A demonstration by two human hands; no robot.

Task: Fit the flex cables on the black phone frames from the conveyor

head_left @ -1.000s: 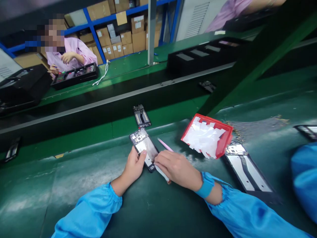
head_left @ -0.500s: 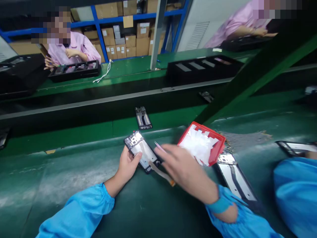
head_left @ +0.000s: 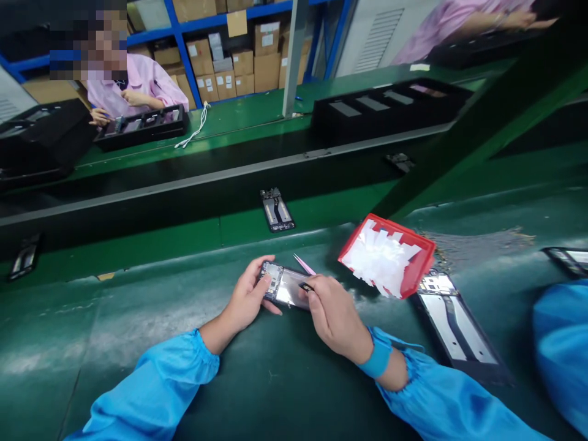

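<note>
My left hand [head_left: 250, 298] grips the left end of an open phone frame [head_left: 285, 286], fingers curled over its top edge and thumb under it. The frame lies crosswise, a little above the green mat. My right hand [head_left: 333, 312] is closed on pink tweezers [head_left: 304, 264], whose tips stick out past the frame's far side, and its fingers rest on the frame's right end. Both arms wear blue sleeves, with a blue strap on the right wrist.
A red tray [head_left: 425, 257] of white paper strips sits to the right, over another phone frame [head_left: 452, 321]. A third frame [head_left: 277, 210] lies on the green ledge beyond. Across the conveyor, a person in pink [head_left: 138, 82] works at a black tray [head_left: 140, 125]. Another blue sleeve [head_left: 563, 343] is at right.
The phone frame was turned from lengthwise to crosswise and lifted off the mat. My right hand swung out over the mat, then came back onto its right end. The pale strip under it is gone.
</note>
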